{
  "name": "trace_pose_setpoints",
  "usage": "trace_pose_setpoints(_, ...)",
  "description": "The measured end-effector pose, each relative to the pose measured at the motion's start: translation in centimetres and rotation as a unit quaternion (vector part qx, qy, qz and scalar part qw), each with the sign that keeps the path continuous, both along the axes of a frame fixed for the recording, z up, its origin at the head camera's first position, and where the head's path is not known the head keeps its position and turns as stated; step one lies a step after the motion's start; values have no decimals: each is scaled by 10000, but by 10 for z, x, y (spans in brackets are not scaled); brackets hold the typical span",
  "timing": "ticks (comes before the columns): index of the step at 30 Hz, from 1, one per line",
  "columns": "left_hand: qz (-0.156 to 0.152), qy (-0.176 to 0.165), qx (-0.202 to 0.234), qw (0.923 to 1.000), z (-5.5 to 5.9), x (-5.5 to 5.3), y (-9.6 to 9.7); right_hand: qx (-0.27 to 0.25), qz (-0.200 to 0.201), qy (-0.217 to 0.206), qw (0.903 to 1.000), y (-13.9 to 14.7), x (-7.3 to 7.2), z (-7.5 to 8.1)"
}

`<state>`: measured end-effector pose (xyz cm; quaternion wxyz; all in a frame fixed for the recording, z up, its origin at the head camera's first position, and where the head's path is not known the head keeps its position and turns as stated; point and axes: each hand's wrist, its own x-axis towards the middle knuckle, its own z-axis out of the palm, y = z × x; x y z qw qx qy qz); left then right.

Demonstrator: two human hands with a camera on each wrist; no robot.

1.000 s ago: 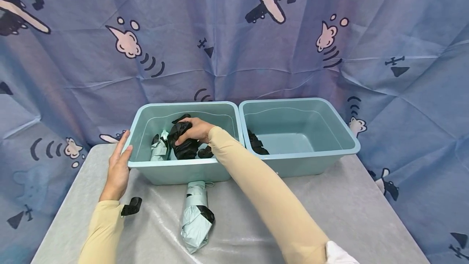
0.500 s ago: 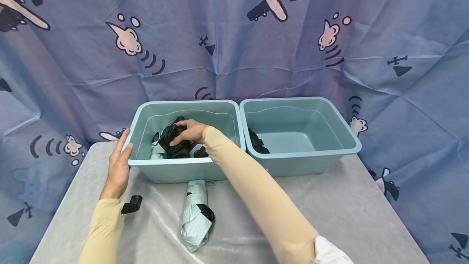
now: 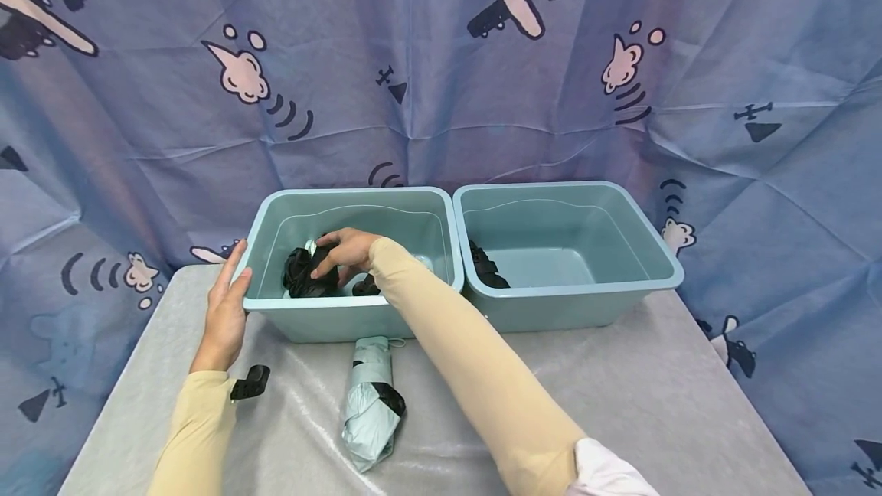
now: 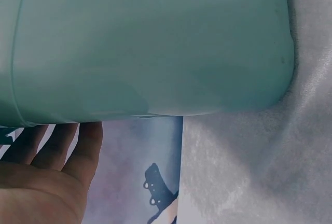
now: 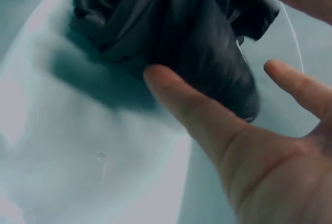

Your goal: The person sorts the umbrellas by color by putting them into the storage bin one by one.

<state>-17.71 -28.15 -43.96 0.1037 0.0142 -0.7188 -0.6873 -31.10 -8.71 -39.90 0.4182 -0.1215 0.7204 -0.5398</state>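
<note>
My left hand (image 3: 226,316) rests with long, straight fingers (image 4: 85,149) against the left end of the left teal bin (image 3: 331,320), thumb near its rim. Inside that bin my right hand (image 3: 350,249) reaches over a loosely folded black umbrella (image 3: 298,272). Seen from the right wrist, the hand is spread, one fingertip (image 5: 158,73) right at the underside of the black fabric (image 5: 197,42). A sliver of a pale green folded umbrella (image 3: 311,245) shows behind the black one. Beside the right hand, a smaller black item (image 3: 365,285) lies on the bin floor.
A second teal bin (image 3: 572,293) stands at the right, with a folded black item (image 3: 486,268) at its left end. On the grey tabletop (image 3: 661,404), a pale green folded umbrella (image 3: 372,408) lies before the left bin. A patterned curtain (image 3: 427,98) hangs behind.
My right hand has moved left inside the bin and the black umbrella has shifted left with it, now covering most of the pale green umbrella there. My left hand stays at the bin's end.
</note>
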Motion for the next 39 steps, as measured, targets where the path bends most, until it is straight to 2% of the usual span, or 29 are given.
trace_pose_setpoints(12,-17,75,189,9998,-1,-1,0,301,116,24,9995,2,-1,-1)
trace_pose_setpoints(20,-112,80,193,9997,0,-1,1,610,-177,38,9980,5,-5,3)
trace_pose_setpoints(29,-87,71,127,9999,1,0,-1,490,36,-71,9988,12,-8,12)
trace_pose_setpoints(39,-106,43,137,9998,1,0,0,572,98,233,9980,36,-6,34)
